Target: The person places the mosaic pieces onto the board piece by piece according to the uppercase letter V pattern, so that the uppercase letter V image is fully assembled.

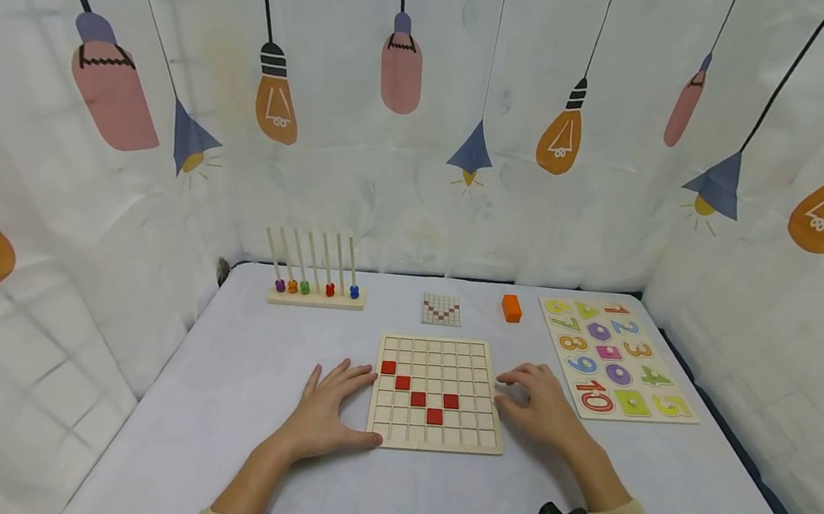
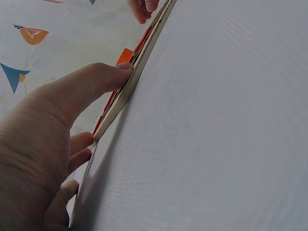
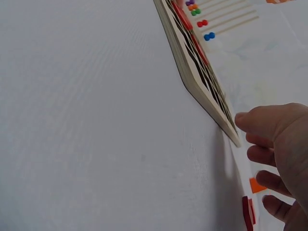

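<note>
A square wooden grid board [image 1: 393, 433] lies flat on the table, with several red squares [image 1: 435, 416] in its cells. My left hand [image 1: 324, 411] is spread at the board's left side; its thumb touches the near left corner and its fingertips reach the left edge. In the left wrist view, the thumb [image 2: 96, 82] rests over the board's rim. By the right edge, my right hand [image 1: 536, 400] holds nothing, its fingers loosely bent. The right wrist view shows its thumb [image 3: 264, 119] close to the board's rim; whether they touch, I cannot tell.
Behind the board lie a small pattern card [image 1: 441, 310] and an orange block [image 1: 511, 308]. At the back left stands a wooden peg rack [image 1: 317, 300] with coloured beads. A number puzzle board [image 1: 570, 362] lies on the right. Printed cloth hangs around the table [image 1: 258, 358].
</note>
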`<state>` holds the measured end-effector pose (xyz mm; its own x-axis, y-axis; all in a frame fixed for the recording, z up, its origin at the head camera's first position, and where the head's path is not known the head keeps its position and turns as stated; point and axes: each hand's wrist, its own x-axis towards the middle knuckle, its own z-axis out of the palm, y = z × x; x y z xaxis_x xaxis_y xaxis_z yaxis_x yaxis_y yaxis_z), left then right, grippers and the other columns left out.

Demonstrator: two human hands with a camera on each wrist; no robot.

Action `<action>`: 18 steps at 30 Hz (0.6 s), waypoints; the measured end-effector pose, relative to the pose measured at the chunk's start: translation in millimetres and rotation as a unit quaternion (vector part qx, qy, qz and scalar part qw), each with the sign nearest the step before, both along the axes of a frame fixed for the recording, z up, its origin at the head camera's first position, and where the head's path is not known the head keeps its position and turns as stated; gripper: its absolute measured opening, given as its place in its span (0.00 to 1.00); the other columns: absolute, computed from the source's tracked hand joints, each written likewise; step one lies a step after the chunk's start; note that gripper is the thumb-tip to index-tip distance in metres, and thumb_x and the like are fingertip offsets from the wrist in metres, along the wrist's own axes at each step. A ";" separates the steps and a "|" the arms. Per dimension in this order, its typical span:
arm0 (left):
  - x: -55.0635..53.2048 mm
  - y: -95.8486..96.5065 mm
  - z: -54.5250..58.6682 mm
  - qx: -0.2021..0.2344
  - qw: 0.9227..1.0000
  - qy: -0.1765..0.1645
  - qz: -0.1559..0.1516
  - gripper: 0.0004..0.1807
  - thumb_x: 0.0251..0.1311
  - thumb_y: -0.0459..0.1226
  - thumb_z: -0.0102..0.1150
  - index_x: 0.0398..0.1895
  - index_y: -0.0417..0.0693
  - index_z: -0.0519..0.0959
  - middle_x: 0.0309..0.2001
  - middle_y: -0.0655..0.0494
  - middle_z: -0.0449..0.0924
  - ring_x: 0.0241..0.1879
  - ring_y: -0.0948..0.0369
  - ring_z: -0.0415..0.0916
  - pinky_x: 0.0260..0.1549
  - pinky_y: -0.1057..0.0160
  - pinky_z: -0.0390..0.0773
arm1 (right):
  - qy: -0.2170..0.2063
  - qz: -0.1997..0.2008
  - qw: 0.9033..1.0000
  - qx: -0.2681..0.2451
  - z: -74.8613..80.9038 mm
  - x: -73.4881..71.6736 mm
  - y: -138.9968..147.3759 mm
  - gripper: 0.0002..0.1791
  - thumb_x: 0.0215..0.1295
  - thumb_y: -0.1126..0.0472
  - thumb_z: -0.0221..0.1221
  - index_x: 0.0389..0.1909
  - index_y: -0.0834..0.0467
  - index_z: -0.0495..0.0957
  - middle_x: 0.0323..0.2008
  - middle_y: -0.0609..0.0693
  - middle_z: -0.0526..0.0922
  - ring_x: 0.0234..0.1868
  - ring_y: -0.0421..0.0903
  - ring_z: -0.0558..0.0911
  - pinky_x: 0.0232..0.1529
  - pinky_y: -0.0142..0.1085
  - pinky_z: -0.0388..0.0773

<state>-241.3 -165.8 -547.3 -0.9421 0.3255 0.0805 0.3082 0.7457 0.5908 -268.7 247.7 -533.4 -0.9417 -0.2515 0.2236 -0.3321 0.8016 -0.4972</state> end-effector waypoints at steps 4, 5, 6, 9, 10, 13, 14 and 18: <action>-0.3 0.0 -0.1 0.000 1.000 0.003 0.000 0.60 0.45 0.70 0.82 0.83 0.61 0.73 0.85 0.62 0.68 0.91 0.47 0.48 0.86 0.27 0.29 | -0.003 -0.012 1.000 0.005 -1.4 0.4 6.8 0.18 0.69 0.52 0.77 0.58 0.46 0.90 0.52 0.42 0.88 0.55 0.44 0.77 0.54 0.41 0.84; -0.5 0.1 -0.2 0.000 1.000 0.004 0.000 0.60 0.45 0.70 0.82 0.83 0.61 0.73 0.85 0.62 0.68 0.91 0.46 0.48 0.86 0.27 0.29 | -0.002 -0.013 1.000 0.006 -1.8 0.5 8.9 0.18 0.69 0.52 0.77 0.58 0.46 0.90 0.52 0.42 0.88 0.55 0.44 0.77 0.52 0.39 0.84; -0.6 0.3 -0.3 0.001 1.000 0.004 0.000 0.60 0.45 0.70 0.82 0.83 0.61 0.73 0.85 0.62 0.69 0.91 0.46 0.48 0.86 0.26 0.29 | 0.001 -0.015 1.000 0.008 -2.1 0.8 11.0 0.18 0.69 0.52 0.77 0.58 0.46 0.90 0.52 0.42 0.88 0.54 0.44 0.77 0.51 0.39 0.84; -0.4 0.1 -0.2 0.001 1.000 0.004 -0.001 0.60 0.45 0.70 0.82 0.83 0.61 0.73 0.85 0.62 0.68 0.91 0.47 0.48 0.86 0.27 0.29 | 0.003 -0.025 1.000 0.014 -2.2 2.4 17.0 0.20 0.68 0.51 0.78 0.59 0.47 0.90 0.54 0.44 0.89 0.56 0.46 0.78 0.54 0.42 0.83; -0.5 0.2 -0.3 0.001 1.000 0.004 -0.001 0.60 0.45 0.70 0.82 0.83 0.61 0.73 0.85 0.62 0.68 0.91 0.47 0.48 0.86 0.27 0.29 | 0.003 -0.028 0.999 0.018 -2.2 3.0 18.8 0.20 0.68 0.51 0.78 0.59 0.47 0.90 0.56 0.45 0.89 0.58 0.47 0.79 0.56 0.44 0.83; -0.5 0.0 -0.5 0.000 1.000 0.004 -0.001 0.60 0.45 0.70 0.82 0.83 0.62 0.73 0.85 0.62 0.68 0.91 0.47 0.48 0.86 0.27 0.29 | 0.000 -0.038 0.999 0.032 -2.3 4.2 23.6 0.21 0.68 0.50 0.78 0.60 0.47 0.90 0.58 0.47 0.89 0.60 0.49 0.79 0.60 0.49 0.83; -0.6 0.0 -0.6 0.000 1.000 0.004 0.000 0.60 0.45 0.70 0.82 0.83 0.62 0.73 0.85 0.62 0.68 0.91 0.47 0.48 0.86 0.27 0.29 | 0.001 -0.039 0.999 0.038 -2.5 4.3 25.1 0.21 0.68 0.50 0.78 0.60 0.47 0.90 0.59 0.48 0.89 0.60 0.49 0.79 0.60 0.50 0.83; -0.7 0.2 -0.6 0.000 1.000 0.004 0.000 0.60 0.45 0.70 0.82 0.83 0.62 0.73 0.85 0.63 0.68 0.91 0.47 0.48 0.86 0.26 0.29 | 0.015 -0.037 0.998 0.054 -1.6 4.9 30.3 0.21 0.67 0.51 0.78 0.59 0.50 0.90 0.54 0.47 0.90 0.55 0.49 0.78 0.55 0.46 0.81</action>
<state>-242.0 -165.6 -547.9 -0.9415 0.3253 0.0882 0.3128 0.7458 0.5882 -263.8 278.0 -534.9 -0.9522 -0.2046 0.2266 -0.2823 0.8728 -0.3982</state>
